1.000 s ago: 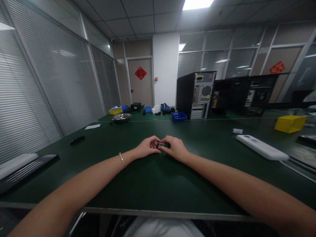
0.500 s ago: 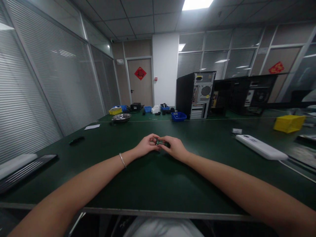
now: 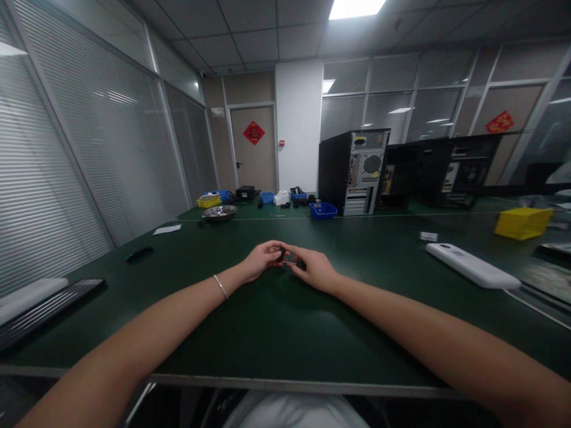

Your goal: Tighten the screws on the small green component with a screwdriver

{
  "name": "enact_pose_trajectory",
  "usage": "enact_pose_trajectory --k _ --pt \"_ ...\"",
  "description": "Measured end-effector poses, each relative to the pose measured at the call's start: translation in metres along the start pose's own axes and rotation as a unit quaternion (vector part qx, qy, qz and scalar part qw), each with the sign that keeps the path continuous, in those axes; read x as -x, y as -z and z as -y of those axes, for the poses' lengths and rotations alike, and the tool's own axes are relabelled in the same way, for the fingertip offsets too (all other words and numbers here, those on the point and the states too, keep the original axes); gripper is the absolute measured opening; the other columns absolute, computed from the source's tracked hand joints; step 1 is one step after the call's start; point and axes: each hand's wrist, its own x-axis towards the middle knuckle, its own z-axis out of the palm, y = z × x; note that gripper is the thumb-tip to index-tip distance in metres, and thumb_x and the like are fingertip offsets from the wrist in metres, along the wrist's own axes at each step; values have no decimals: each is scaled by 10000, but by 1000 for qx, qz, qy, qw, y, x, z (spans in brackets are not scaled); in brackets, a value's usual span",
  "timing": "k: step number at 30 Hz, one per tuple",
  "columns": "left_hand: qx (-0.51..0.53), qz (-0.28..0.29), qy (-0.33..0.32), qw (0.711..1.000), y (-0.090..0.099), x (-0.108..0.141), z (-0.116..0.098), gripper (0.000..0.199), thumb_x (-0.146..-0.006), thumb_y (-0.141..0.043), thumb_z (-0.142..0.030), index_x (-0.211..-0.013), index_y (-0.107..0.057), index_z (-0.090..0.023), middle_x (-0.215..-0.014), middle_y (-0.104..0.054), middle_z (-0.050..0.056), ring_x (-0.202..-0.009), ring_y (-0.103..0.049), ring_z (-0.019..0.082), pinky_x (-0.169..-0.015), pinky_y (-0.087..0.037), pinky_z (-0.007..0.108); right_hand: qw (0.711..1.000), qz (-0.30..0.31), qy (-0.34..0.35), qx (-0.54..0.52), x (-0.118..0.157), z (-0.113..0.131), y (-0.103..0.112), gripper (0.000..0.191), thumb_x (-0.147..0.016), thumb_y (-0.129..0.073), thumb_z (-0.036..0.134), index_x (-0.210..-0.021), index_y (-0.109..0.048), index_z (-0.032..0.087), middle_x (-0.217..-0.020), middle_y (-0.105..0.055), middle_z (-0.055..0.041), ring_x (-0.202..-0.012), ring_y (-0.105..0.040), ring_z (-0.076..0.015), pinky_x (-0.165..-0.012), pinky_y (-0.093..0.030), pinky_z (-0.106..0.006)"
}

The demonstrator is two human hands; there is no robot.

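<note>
So everything here goes by the tall black computer tower with the silver back panel (image 3: pixel 370 166). The small dark piece (image 3: pixel 281 254) is nearer the person than the tower and off to its left, above or on the dark green bench (image 3: pixel 276 333), can't tell which. Left hand (image 3: pixel 259 263) has it pinched, fingers mostly closed. Right hand (image 3: pixel 317 270) is partly curled round a thin, metallic-looking rod with a dark end (image 3: pixel 289 263), tip pointing at the piece. Can't make out whether they touch. Progress-wise, I'd call it mid-job: both bits are in hand, neither is set down, but they're too tiny to say what's finished or left. The open blue plastic tray (image 3: pixel 323 210) sits just at the tower's left foot, and the long white rounded case (image 3: pixel 473 266) lies to its right, closer in, no hand on it.
</note>
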Motion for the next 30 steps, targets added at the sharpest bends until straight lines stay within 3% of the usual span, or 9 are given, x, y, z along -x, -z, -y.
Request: enact_pose_trajectory --k 3,7,13,20,23,26,30 --pt "9 -83 -18 996 14 -6 2 271 -758 -592 -115 -1027 -574 -145 -949 -640 108 -813 -621 165 -740 -487 311 1000 -4 -15 -3 0 0 0 556 -805 -510 278 -1330 -328 286 -853 -619 1 -701 -558 -132 -622 -382 -218" --pt "33 -264 -51 963 46 -14 0 251 -758 -545 -42 -994 -570 -122 -878 -655 112 -731 -628 149 -682 -504 293 1000 -4 -15 -7 -1 -4 -1 492 -810 -514 292 -1286 -389 272 -838 -611 -1 -700 -553 -132 -608 -378 -218" --pt "19 -341 -77 937 80 -18 -6 205 -763 -513 -17 -933 -579 -112 -810 -646 86 -679 -616 108 -656 -491 237 1000 -4 -4 -7 0 -5 0 473 -820 -508 299 -1278 -391 273 -844 -606 -2 -698 -550 -131 -609 -383 -222" --pt "4 -300 -72 951 70 -18 -6 218 -743 -556 -32 -943 -596 -106 -835 -657 102 -698 -619 125 -653 -485 247 1000 1 -7 -8 -1 -5 -1 424 -827 -500 325 -1242 -434 270 -872 -616 -5 -718 -562 -130 -628 -392 -227" --pt "4 -239 -52 970 53 -14 -3 228 -742 -584 -70 -965 -601 -109 -873 -660 118 -716 -619 143 -660 -483 269 1000 0 -28 1 -2 -7 -2 395 -817 -515 355 -1200 -475 269 -881 -627 -8 -754 -571 -148 -645 -396 -241" --pt "-10 -137 -22 990 34 -10 -1 255 -777 -565 -124 -1029 -600 -131 -971 -645 120 -747 -603 134 -680 -463 258 998 -1 -66 -1 -4 -10 -2 423 -794 -536 413 -1182 -487 253 -892 -631 -20 -772 -578 -166 -637 -400 -252" --pt "-25 -85 -5 996 16 -7 0 247 -785 -570 -186 -1016 -637 -131 -1008 -630 116 -744 -570 121 -690 -429 244 995 -14 -97 -12 -6 -15 -5 348 -832 -480 385 -1136 -511 220 -934 -626 -41 -809 -573 -169 -668 -397 -259"
